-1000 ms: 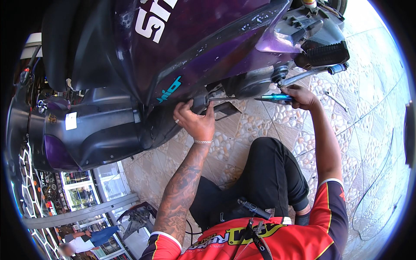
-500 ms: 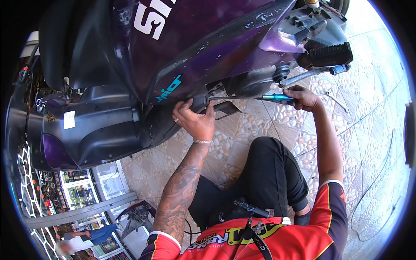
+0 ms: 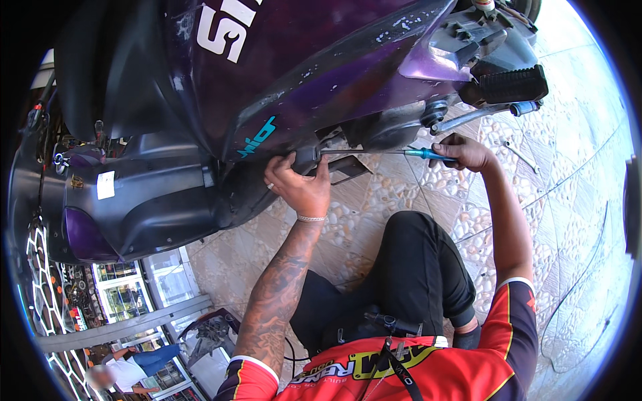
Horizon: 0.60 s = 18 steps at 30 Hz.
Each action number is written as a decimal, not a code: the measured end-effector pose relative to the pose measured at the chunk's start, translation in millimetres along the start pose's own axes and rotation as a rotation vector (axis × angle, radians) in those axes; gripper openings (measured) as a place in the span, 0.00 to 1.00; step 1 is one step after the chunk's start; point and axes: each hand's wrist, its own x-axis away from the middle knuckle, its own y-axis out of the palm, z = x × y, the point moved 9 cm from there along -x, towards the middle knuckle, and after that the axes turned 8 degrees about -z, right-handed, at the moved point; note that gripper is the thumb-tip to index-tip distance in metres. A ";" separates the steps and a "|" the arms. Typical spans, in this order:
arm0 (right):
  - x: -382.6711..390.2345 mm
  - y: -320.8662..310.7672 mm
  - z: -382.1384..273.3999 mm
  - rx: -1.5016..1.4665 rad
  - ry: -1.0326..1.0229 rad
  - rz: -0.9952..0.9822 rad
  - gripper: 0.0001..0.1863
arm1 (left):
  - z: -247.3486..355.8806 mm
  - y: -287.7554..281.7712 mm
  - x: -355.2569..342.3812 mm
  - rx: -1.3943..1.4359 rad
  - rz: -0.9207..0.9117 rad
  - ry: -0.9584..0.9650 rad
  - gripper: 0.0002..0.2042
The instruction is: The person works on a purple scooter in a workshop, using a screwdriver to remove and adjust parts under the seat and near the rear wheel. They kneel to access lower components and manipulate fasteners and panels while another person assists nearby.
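One purple scooter [image 3: 321,73] — scuffed side panel, black underbody, tilted over pebble-tile floor [image 3: 414,194]. Two hands at lower edge. Left hand [image 3: 299,188] grips black panel lip. Right hand [image 3: 466,152] closed round one screwdriver [image 3: 381,152] — blue handle, thin steel shaft pointing left under bodywork. One black footpeg [image 3: 511,85] above.

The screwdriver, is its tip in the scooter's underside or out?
In: the screwdriver, held by the right hand, runs its shaft into the underside beside the left hand.

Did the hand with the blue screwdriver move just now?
No. The right hand keeps the screwdriver just below the scooter's black footpeg.
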 end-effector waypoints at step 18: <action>20.1 -23.6 20.6 -0.192 0.039 0.438 0.28 | 0.6 -0.1 -0.7 -0.016 0.002 0.016 0.35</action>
